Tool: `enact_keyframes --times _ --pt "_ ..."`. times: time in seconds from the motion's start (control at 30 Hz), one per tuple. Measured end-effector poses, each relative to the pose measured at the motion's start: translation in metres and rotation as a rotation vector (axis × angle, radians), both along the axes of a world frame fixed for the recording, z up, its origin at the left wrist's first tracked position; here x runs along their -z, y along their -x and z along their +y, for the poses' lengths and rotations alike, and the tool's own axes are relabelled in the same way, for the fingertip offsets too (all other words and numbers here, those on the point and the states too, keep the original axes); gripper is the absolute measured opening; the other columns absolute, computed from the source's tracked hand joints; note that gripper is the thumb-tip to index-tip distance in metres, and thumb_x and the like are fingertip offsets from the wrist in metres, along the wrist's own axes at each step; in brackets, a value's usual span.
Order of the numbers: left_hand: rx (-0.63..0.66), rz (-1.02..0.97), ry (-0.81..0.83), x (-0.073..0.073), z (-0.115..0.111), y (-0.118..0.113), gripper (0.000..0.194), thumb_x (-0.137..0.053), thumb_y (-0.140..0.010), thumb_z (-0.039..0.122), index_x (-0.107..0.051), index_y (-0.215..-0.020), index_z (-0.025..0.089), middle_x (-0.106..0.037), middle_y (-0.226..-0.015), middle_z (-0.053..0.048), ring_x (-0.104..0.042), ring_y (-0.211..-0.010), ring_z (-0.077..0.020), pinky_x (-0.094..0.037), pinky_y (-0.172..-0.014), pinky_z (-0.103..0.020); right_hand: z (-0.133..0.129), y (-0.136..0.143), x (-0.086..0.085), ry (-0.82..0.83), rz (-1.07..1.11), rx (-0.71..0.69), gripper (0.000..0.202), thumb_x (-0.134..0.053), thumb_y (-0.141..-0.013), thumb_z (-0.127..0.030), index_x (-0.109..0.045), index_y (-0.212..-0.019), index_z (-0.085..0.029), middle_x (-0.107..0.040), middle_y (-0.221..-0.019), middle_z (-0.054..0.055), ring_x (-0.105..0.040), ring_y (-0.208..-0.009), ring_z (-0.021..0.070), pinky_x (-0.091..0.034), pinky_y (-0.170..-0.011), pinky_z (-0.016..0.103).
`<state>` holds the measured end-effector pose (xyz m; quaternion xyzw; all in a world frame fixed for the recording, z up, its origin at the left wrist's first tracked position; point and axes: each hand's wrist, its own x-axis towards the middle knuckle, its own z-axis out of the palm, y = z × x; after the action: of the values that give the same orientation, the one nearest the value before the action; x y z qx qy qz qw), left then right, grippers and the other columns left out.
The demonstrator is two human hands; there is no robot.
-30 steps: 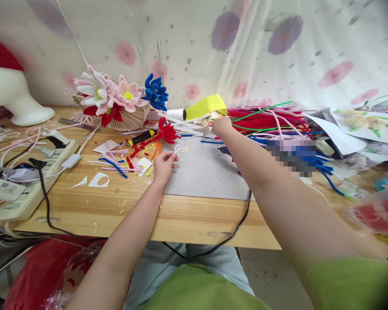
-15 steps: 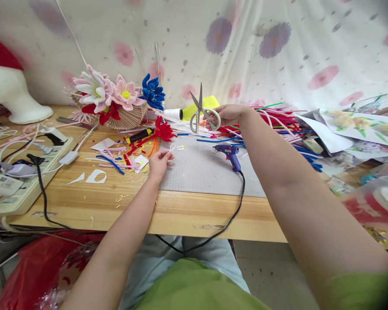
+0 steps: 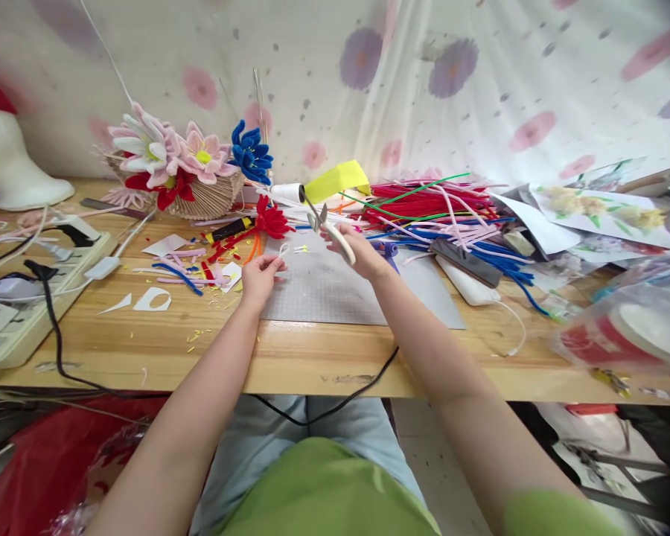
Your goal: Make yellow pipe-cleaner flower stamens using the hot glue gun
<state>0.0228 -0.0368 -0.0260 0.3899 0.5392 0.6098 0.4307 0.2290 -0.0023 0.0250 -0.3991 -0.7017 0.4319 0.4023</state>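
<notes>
Between the fingertips of my left hand [image 3: 260, 279] is a small white looped strip [image 3: 284, 250], pinched above the left edge of the grey cutting mat [image 3: 318, 298]. My right hand [image 3: 356, 251] grips a pair of scissors [image 3: 324, 223] by the pale handles, with the blades parted and pointing up and left. Tiny white pieces with yellow tips [image 3: 301, 249] lie on the mat between my hands. A purple glue gun [image 3: 389, 251] rests behind my right hand, mostly hidden by it. Just beyond my left hand sits a red fuzzy flower [image 3: 271, 217].
At the back left stands a basket [image 3: 212, 197] of fuzzy flowers. Pipe cleaners [image 3: 424, 205] are heaped at the back right. A power strip [image 3: 50, 298] with cables occupies the left edge. Scraps surround a paper cutout [image 3: 152, 299]. A plastic-wrapped tub [image 3: 636, 327] is at right.
My right hand has come down and left with the scissors, toward my left hand, and the scissors have tilted. My left hand still pinches the white loop. The view has shifted right.
</notes>
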Motion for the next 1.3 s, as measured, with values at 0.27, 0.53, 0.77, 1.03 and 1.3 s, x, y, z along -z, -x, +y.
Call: enact_keyframes --times 0.27,0.53,0.77,1.03,1.3 --pt "-0.008 0.14 0.004 0.001 -0.013 0.017 0.011 -0.066 -0.066 0.023 -0.064 -0.071 0.013 -0.066 -0.065 -0.004 -0.066 -0.065 -0.0158 -0.048 -0.048 -0.02 -0.028 -0.004 0.029 0.11 -0.017 0.011 0.014 -0.046 -0.073 -0.033 -0.045 -0.08 -0.021 -0.059 -0.108 0.006 -0.051 -0.109 0.0197 -0.039 -0.087 0.032" --pt "-0.031 0.294 -0.029 0.013 -0.006 0.018 0.012 -0.064 -0.069 0.027 -0.065 -0.073 0.015 -0.066 -0.065 -0.004 -0.064 -0.064 -0.0155 -0.048 -0.052 -0.023 -0.032 0.001 0.034 0.328 0.292 -0.002 0.035 -0.056 -0.066 -0.043 -0.039 -0.09 -0.024 -0.06 -0.091 0.001 -0.059 -0.079 0.0146 -0.048 -0.07 0.03" --pt "-0.021 0.438 -0.035 0.018 -0.005 0.021 0.014 -0.063 -0.07 0.03 -0.066 -0.074 0.017 -0.066 -0.065 -0.003 -0.061 -0.061 -0.0144 -0.047 -0.057 -0.024 -0.03 0.005 0.035 0.174 -0.003 0.146 0.032 -0.059 -0.062 -0.036 -0.04 -0.084 -0.021 -0.055 -0.083 -0.001 -0.051 -0.065 0.0108 -0.041 -0.059 0.025" --pt "-0.043 0.446 -0.024 0.019 -0.005 0.021 0.011 -0.065 -0.069 0.029 -0.066 -0.072 0.018 -0.067 -0.066 -0.003 -0.062 -0.066 -0.0157 -0.048 -0.067 -0.027 -0.033 -0.003 0.028 -0.12 -0.789 0.127 0.036 -0.059 -0.071 -0.035 -0.043 -0.099 -0.02 -0.063 -0.092 0.008 -0.057 -0.076 0.0202 -0.035 -0.06 0.026" --pt "-0.041 0.426 -0.006 0.019 -0.005 0.02 0.013 -0.065 -0.07 0.03 -0.066 -0.074 0.018 -0.066 -0.066 -0.003 -0.062 -0.066 -0.0158 -0.047 -0.065 -0.026 -0.034 -0.019 0.013 -0.149 -1.0 0.191 0.024 -0.054 -0.074 -0.041 -0.05 -0.086 -0.021 -0.066 -0.081 0.007 -0.06 -0.075 0.0234 -0.033 -0.058 0.028"
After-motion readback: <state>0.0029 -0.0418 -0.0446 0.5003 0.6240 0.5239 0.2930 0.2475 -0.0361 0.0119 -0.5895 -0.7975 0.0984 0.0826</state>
